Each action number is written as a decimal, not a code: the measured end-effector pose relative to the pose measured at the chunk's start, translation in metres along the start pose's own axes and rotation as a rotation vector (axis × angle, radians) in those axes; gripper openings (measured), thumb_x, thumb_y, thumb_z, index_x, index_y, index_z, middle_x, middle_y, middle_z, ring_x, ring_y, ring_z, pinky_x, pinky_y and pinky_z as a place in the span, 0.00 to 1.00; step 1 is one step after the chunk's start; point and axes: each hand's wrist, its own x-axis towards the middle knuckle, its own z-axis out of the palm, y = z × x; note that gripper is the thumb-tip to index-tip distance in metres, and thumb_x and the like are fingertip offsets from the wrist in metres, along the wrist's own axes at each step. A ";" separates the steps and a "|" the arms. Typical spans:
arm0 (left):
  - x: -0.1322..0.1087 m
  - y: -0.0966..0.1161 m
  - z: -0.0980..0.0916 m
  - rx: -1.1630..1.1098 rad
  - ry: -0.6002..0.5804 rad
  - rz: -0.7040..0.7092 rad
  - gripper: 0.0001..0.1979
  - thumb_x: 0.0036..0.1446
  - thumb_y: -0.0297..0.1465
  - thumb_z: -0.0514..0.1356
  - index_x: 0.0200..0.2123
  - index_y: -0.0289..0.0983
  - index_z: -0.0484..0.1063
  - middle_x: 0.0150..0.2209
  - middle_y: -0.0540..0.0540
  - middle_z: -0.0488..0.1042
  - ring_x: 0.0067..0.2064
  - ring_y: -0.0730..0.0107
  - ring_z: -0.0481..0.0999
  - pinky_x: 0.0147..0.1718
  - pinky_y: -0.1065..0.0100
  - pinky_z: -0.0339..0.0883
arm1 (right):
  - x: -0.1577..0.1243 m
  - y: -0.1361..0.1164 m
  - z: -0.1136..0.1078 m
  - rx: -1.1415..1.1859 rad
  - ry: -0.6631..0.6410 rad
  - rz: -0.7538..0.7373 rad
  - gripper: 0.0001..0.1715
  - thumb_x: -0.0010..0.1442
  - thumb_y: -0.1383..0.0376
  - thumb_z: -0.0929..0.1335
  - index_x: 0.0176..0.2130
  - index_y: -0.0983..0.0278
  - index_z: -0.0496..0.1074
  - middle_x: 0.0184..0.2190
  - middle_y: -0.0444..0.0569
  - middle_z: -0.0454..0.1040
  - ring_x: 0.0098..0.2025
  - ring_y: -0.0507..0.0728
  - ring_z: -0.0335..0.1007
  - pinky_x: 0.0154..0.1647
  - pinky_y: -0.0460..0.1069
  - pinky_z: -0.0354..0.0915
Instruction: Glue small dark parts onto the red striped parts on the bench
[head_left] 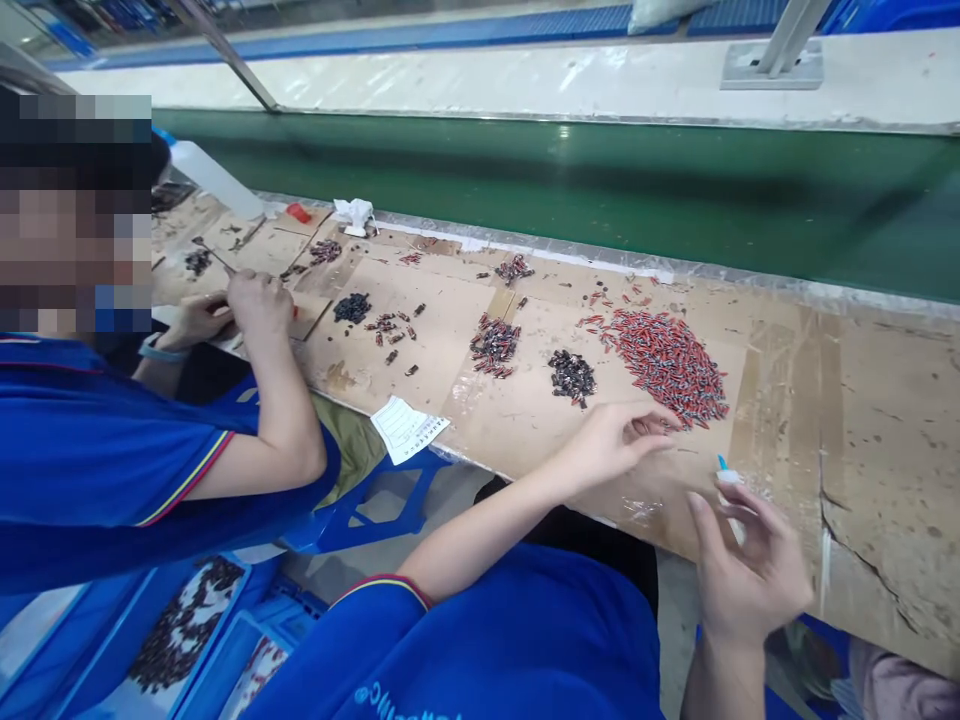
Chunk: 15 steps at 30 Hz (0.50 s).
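Reaching toward the big pile of red-and-dark pieces (667, 365), the person's left hand (626, 440) is hovering beside it, toward the near edge of the surface (900, 430); fingers are curling, can't tell if a piece is pinched. The right hand (750, 570) is grasping a blue-tipped white stick (727, 477) over the near edge. Progress, judging by pile size: the big pile is looking mostly unworked; a black pile (572, 377) and a smaller red-and-dark pile (495, 345) are sitting apart on its left, seemingly sorted. Pieces are looking slim, hard, glossy; black ones are looking stubbier. Scuffed, taped cardboard is covering the surface, splitting toward the right near corner. A co-worker's hand (259, 300) is working near the left end.
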 end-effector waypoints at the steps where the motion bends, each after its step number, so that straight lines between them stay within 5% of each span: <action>1: -0.007 0.001 0.000 -0.107 0.002 -0.021 0.03 0.54 0.28 0.64 0.33 0.36 0.78 0.35 0.47 0.80 0.37 0.70 0.77 0.41 0.70 0.69 | -0.001 -0.006 0.011 0.075 -0.031 0.037 0.20 0.48 0.62 0.77 0.42 0.63 0.74 0.35 0.50 0.77 0.35 0.58 0.74 0.36 0.55 0.72; 8: -0.042 -0.006 -0.004 -0.510 0.181 -0.188 0.14 0.46 0.41 0.69 0.30 0.35 0.81 0.33 0.42 0.82 0.37 0.63 0.80 0.42 0.64 0.73 | -0.003 -0.026 0.055 0.292 -0.049 0.185 0.11 0.48 0.61 0.77 0.31 0.63 0.77 0.30 0.48 0.78 0.32 0.56 0.76 0.36 0.53 0.74; 15: -0.057 -0.007 -0.015 -0.321 0.187 -0.071 0.10 0.56 0.37 0.64 0.34 0.38 0.81 0.38 0.42 0.81 0.42 0.64 0.79 0.45 0.63 0.73 | -0.011 -0.030 0.058 0.334 -0.210 0.325 0.12 0.52 0.56 0.74 0.30 0.63 0.77 0.29 0.48 0.79 0.28 0.55 0.75 0.30 0.50 0.74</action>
